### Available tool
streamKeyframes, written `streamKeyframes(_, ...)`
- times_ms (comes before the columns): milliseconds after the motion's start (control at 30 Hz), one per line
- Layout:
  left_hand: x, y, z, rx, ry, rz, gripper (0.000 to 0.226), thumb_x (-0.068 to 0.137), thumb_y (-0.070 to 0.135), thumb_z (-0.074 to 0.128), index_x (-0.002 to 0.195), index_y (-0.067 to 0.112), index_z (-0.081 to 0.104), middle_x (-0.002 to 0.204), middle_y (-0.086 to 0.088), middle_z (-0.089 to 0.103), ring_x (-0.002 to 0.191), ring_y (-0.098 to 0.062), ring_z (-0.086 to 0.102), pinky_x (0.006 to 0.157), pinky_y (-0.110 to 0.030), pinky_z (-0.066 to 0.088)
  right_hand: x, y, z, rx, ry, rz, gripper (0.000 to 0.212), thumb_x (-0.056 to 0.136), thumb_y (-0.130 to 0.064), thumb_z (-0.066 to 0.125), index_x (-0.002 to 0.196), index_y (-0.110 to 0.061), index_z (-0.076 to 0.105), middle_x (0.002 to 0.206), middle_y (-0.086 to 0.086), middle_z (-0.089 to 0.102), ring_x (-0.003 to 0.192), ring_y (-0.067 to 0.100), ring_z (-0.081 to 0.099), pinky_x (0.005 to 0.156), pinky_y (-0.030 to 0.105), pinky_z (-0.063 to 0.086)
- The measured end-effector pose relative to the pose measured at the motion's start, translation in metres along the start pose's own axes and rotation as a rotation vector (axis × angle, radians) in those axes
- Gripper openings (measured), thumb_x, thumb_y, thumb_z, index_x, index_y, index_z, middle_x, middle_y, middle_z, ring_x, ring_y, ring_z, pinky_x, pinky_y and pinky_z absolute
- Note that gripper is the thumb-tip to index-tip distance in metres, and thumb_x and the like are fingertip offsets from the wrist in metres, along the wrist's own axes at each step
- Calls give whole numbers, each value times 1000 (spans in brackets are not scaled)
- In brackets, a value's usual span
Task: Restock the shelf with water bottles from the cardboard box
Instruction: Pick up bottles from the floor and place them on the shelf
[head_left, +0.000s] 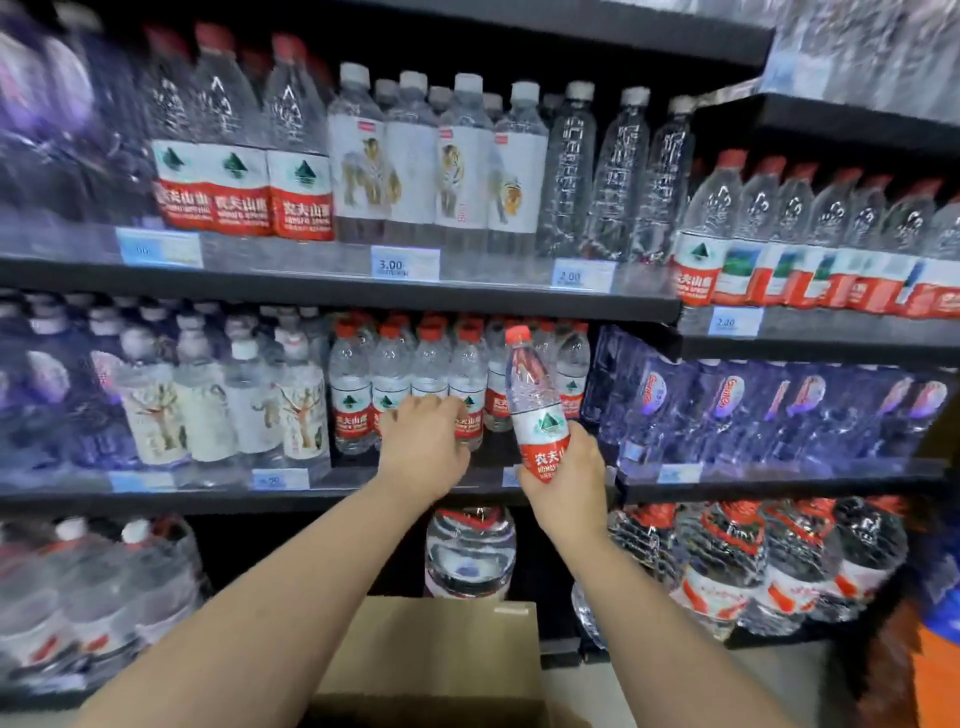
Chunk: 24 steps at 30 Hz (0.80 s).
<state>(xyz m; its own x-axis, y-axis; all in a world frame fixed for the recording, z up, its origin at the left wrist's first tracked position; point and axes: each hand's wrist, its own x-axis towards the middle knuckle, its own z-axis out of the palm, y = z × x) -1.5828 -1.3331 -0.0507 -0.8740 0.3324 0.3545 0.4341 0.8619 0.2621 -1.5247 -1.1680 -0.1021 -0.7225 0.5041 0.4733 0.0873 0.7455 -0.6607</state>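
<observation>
My right hand (569, 470) grips a red-capped water bottle (535, 400) by its red label, holding it upright and slightly tilted in front of the middle shelf (363, 493). My left hand (423, 444) is closed around a bottle standing in the row of red-capped bottles (358, 384) on that shelf; the hand hides most of that bottle. The cardboard box (436, 660) sits below between my forearms, its flap open; what is inside does not show.
White-labelled bottles (208, 410) stand left of the red-capped row, blue bottles (727, 410) to the right. The upper shelf (337, 291) carries more bottles and price tags. Large water jugs (470, 551) and shrink-wrapped packs (753, 566) fill the bottom level.
</observation>
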Motion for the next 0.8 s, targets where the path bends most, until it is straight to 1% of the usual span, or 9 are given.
streamKeyframes(133, 32, -8, 19, 60, -10, -11, 40, 86, 30, 58, 126, 27, 53, 123, -1, 57, 119, -26, 45, 100, -45, 33, 24, 13, 39, 96, -12, 54, 64, 71, -26, 82, 123, -14, 47, 110, 4, 52, 108, 24, 51, 88, 36, 45)
streamKeyframes(233, 52, -12, 39, 69, -31, -29, 39, 87, 29, 56, 125, 26, 52, 124, -1, 55, 120, -27, 43, 103, -46, 31, 47, 23, 64, 153, 47, 109, 76, 67, -27, 86, 130, -10, 47, 117, 8, 57, 113, 29, 54, 98, 45, 44)
streamKeyframes(333, 71, -15, 61, 51, -36, -29, 39, 86, 25, 55, 126, 26, 52, 127, 0, 54, 123, -27, 41, 107, -47, 30, 74, 27, 85, 257, 87, 167, 86, 63, -28, 89, 134, -10, 44, 123, 9, 57, 116, 29, 54, 104, 49, 40)
streamKeyframes(400, 83, -15, 73, 40, -22, -21, 42, 86, 24, 56, 127, 26, 52, 129, 1, 53, 125, -25, 40, 110, -47, 28, 91, 30, 101, 345, 87, 181, 88, 60, -36, 88, 132, -19, 41, 121, 5, 57, 113, 26, 56, 100, 53, 44)
streamKeyframes(467, 94, -15, 84, 41, 0, -14, 41, 86, 25, 56, 126, 27, 52, 129, 2, 53, 125, -24, 40, 110, -45, 26, 105, 35, 121, 390, 67, 203, 89, 58, -43, 85, 131, -25, 37, 123, 3, 56, 115, 25, 57, 98, 52, 48)
streamKeyframes(600, 106, -21, 103, 37, 34, -30, 38, 85, 25, 55, 123, 28, 53, 127, 4, 55, 124, -22, 41, 108, -44, 27, 117, 41, 148, 377, 19, 231, 86, 66, -31, 87, 134, -22, 36, 128, 2, 54, 120, 23, 53, 104, 51, 43)
streamKeyframes(667, 107, -26, 110, 37, 47, -40, 38, 85, 24, 55, 123, 27, 53, 126, 4, 56, 124, -23, 41, 108, -44, 27, 118, 44, 157, 398, -32, 234, 85, 67, -33, 85, 135, -24, 35, 127, 0, 53, 119, 22, 52, 103, 51, 44)
streamKeyframes(733, 107, -30, 116, 44, 49, -40, 39, 85, 23, 54, 124, 27, 54, 124, 4, 57, 123, -23, 42, 107, -44, 27, 120, 47, 162, 434, -78, 239, 86, 63, -42, 82, 132, -29, 33, 125, 0, 54, 118, 24, 54, 97, 52, 48)
streamKeyframes(800, 106, -33, 120, 52, 50, -34, 39, 84, 23, 53, 123, 28, 55, 123, 4, 58, 120, -24, 44, 106, -44, 28, 120, 51, 164, 415, -118, 236, 85, 66, -36, 84, 133, -23, 33, 126, 2, 54, 118, 24, 54, 99, 50, 47)
